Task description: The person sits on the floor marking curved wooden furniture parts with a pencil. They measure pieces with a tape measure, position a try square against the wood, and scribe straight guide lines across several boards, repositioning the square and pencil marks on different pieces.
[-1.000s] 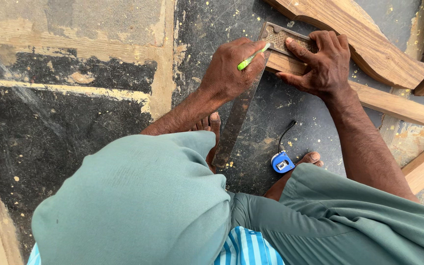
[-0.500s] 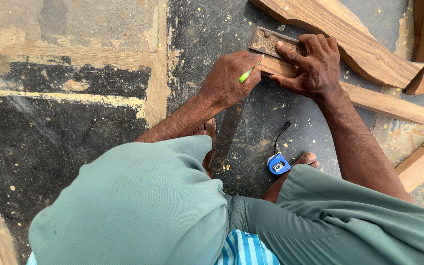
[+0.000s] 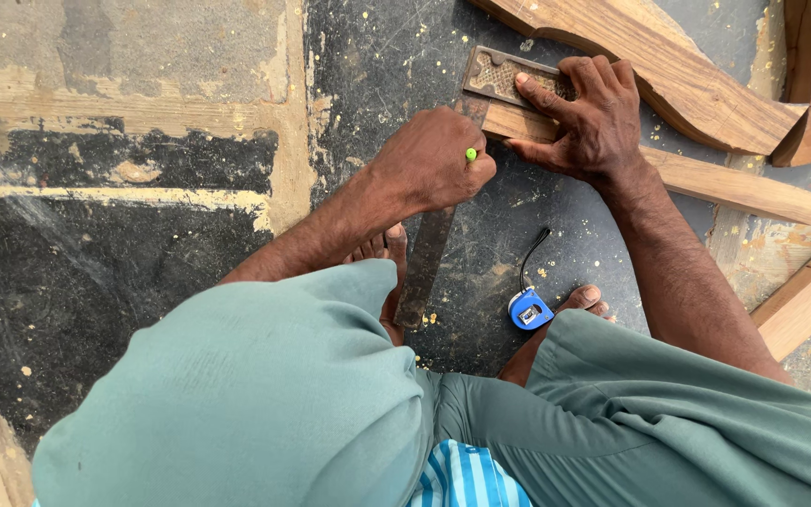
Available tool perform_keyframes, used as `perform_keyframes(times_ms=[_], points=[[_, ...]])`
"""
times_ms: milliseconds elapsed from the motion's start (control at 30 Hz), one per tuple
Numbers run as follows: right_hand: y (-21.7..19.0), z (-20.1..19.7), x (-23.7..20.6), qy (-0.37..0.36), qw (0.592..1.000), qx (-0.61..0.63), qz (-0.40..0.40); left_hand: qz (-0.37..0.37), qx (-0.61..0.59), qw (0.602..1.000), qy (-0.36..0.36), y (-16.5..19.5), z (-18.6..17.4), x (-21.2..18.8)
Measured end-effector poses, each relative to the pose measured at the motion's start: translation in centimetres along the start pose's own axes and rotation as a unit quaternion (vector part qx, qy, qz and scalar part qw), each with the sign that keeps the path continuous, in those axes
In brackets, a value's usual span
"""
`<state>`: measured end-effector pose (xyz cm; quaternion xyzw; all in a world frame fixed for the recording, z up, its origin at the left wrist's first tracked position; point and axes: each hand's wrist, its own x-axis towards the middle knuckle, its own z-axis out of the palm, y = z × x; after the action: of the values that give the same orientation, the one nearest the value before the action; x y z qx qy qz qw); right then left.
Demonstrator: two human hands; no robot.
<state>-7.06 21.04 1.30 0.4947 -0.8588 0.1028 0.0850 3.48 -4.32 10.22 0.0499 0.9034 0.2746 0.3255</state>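
- My left hand point(image 3: 436, 161) is curled shut around a thin green pencil point(image 3: 470, 154), only its bright tip showing at about one o'clock from my knuckles; I cannot see the point itself.
- My right hand point(image 3: 589, 117) lies spread and pressed flat, fingers fanned over the patterned metal stock of a try square point(image 3: 504, 73) and the pale straight wooden batten point(image 3: 706, 180) under it.
- The square's long dull steel blade point(image 3: 427, 263) runs from the stock towards seven o'clock, passing beneath my left fist and ending near my bare foot point(image 3: 389, 253).
- The batten lies on the dark paint-flecked concrete floor point(image 3: 143, 263), stretching to four o'clock from my right hand.
- I judge the batten stiff and fairly light, apt to slide on the gritty floor, so pressing down near the stock suits it best.
- A small blue tape measure point(image 3: 528, 309) sits at six o'clock of my right hand, beside my other toes.
- A curved brown carved timber piece point(image 3: 668, 75) lies at twelve o'clock, just beyond my fingers.
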Motion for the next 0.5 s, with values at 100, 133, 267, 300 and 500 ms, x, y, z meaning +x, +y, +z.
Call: perform_keyframes(times_ms=[100,133,267,300,500], points=[[-0.1,0.0,0.0,-0.007,1.0,0.009,0.006,0.094,-0.086,0.979,0.157,0.4,-0.3,0.1],[-0.2,0.1,0.0,-0.006,1.0,0.008,0.007,0.111,-0.075,0.973,0.19,0.3,-0.2,0.2],[-0.2,-0.1,0.1,-0.01,1.0,-0.007,0.0,0.155,-0.069,0.945,0.278,-1.0,0.4,1.2],[-0.2,-0.1,0.1,-0.01,1.0,-0.005,0.002,0.162,-0.078,0.941,0.287,-1.5,0.7,1.4],[-0.3,-0.2,-0.1,-0.008,1.0,-0.005,0.0,0.158,-0.082,0.948,0.263,-2.5,1.7,1.8]])
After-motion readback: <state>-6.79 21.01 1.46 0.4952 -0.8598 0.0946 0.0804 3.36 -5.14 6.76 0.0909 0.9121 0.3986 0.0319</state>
